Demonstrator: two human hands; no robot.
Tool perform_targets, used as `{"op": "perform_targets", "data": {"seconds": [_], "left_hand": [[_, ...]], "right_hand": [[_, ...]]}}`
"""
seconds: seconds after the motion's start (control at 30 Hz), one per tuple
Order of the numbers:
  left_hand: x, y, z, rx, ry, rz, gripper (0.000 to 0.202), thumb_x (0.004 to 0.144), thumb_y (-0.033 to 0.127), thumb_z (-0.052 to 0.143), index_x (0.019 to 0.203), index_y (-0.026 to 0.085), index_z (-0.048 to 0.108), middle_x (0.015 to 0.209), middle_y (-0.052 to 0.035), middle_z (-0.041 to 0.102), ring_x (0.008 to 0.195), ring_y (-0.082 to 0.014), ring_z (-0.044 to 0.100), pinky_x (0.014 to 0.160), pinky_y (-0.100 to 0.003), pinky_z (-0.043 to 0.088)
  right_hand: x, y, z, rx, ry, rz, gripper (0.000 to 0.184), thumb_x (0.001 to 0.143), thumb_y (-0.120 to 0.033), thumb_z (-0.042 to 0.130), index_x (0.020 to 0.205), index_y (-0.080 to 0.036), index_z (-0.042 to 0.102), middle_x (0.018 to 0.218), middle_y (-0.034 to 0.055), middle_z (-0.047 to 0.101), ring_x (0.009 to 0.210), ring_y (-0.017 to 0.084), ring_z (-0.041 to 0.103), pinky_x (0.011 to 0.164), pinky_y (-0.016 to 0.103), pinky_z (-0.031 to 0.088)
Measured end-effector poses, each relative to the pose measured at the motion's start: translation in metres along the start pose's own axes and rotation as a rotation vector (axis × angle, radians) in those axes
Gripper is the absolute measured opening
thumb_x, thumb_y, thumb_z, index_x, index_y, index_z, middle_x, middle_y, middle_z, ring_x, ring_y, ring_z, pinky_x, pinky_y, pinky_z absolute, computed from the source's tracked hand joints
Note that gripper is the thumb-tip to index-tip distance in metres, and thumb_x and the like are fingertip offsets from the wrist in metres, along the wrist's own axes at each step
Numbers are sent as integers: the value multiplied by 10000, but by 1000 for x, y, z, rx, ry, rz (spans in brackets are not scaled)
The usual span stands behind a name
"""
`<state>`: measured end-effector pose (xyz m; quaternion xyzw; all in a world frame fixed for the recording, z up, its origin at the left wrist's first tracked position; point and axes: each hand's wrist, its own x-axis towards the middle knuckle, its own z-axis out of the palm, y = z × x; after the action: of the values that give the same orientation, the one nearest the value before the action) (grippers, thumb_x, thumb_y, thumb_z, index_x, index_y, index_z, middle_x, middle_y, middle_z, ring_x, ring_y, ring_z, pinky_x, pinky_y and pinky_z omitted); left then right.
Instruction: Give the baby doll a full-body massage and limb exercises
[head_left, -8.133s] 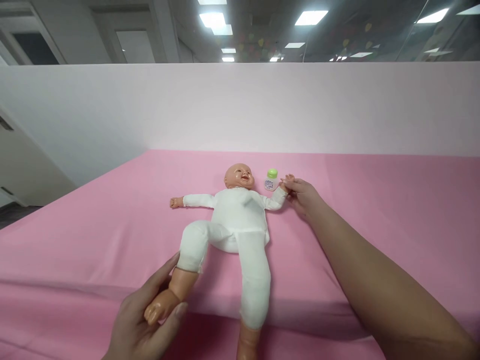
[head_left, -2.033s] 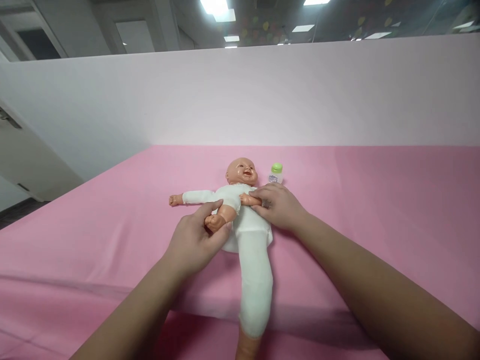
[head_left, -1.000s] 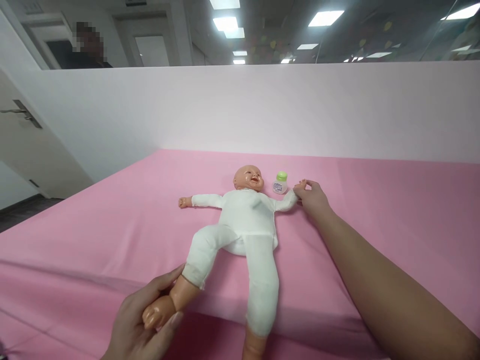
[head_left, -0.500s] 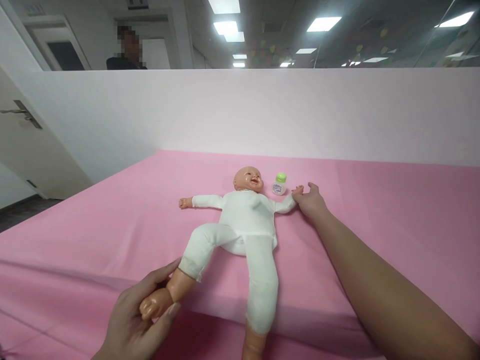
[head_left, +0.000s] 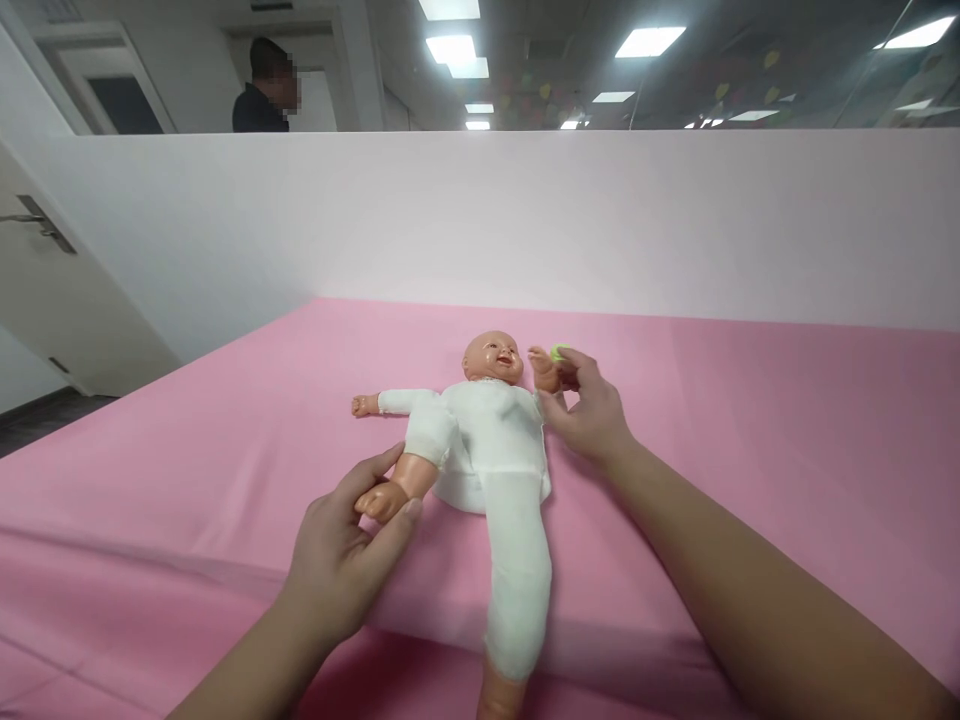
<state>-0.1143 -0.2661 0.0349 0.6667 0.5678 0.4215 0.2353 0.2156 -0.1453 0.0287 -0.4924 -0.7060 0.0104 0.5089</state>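
A baby doll [head_left: 499,430] with a white cloth body lies on its back on the pink sheet [head_left: 697,430], head toward the far side. My left hand [head_left: 341,545] is closed around the ankle of the doll's leg on the left, which is bent up toward the belly. My right hand [head_left: 589,405] grips the doll's raised arm on the right near the wrist. Behind those fingers only the green cap [head_left: 559,352] of a small bottle shows; the rest is hidden. The doll's other leg [head_left: 517,580] stretches straight toward me, and its other arm lies out to the left.
A white partition wall [head_left: 525,220] stands along the far edge of the pink surface. A person [head_left: 262,95] is beyond it at the upper left. A door with a handle [head_left: 45,225] is at the left. The sheet drapes over the near edge.
My left hand has pushed the doll's leg up and away from me, bending it. My right hand has moved the doll's arm inward toward its head, covering most of the bottle.
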Motion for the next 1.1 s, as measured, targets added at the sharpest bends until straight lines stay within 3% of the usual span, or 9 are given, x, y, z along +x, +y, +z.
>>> {"op": "perform_targets", "data": {"seconds": [0.17, 0.3, 0.5, 0.67, 0.77, 0.87, 1.1], "left_hand": [[24, 16, 14, 48, -87, 21, 540, 908, 439, 643, 1411, 246, 606, 781, 21, 685, 672, -180, 642, 622, -269, 492], [39, 17, 27, 67, -92, 46, 448, 899, 403, 633, 1312, 232, 657, 757, 19, 665, 654, -178, 611, 612, -264, 463], [50, 15, 41, -10, -96, 21, 433, 905, 432, 630, 1270, 202, 665, 877, -11, 703, 750, -192, 647, 655, -271, 495], [48, 14, 37, 10, -81, 29, 448, 888, 430, 630, 1255, 179, 679, 866, -18, 701, 746, -196, 648, 653, -277, 499], [36, 12, 32, 22, -61, 34, 458, 883, 398, 631, 1292, 198, 671, 787, 8, 676, 683, -178, 621, 625, -268, 481], [18, 8, 26, 29, -30, 11, 498, 872, 385, 655, 1342, 222, 646, 785, 18, 690, 693, -182, 643, 629, -271, 497], [-31, -19, 7, -18, -10, 64, 502, 877, 392, 683, 1353, 244, 626, 1096, -29, 778, 971, -255, 749, 691, -274, 606]], "right_hand": [[-2, -17, 9, -77, -288, -221, 348, 981, -247, 628, 1314, -330, 680, 1146, 24, 745, 1064, 255, 675, 964, 431, 539], [-3, -15, 15, -64, -346, -394, 331, 1010, -215, 606, 1270, -369, 741, 1202, 24, 730, 1102, 238, 661, 985, 417, 530], [-4, -10, 18, -47, -389, -425, 292, 1008, -234, 626, 1225, -368, 767, 1194, 30, 725, 1032, 221, 675, 917, 403, 548], [-2, -14, 14, -107, -396, -362, 321, 998, -246, 626, 1287, -340, 728, 1185, 32, 738, 1103, 248, 664, 991, 438, 520], [-2, -13, 13, -145, -346, -282, 374, 969, -237, 636, 1329, -320, 690, 1192, 34, 745, 1124, 267, 660, 997, 455, 518], [-2, -8, 10, -127, -218, -134, 422, 941, -284, 663, 1362, -313, 657, 1211, 45, 738, 1087, 274, 677, 947, 456, 552], [6, 23, -6, 152, 175, 230, 489, 965, -450, 620, 1424, -290, 573, 1325, 64, 693, 1082, 236, 694, 898, 391, 601]]}}
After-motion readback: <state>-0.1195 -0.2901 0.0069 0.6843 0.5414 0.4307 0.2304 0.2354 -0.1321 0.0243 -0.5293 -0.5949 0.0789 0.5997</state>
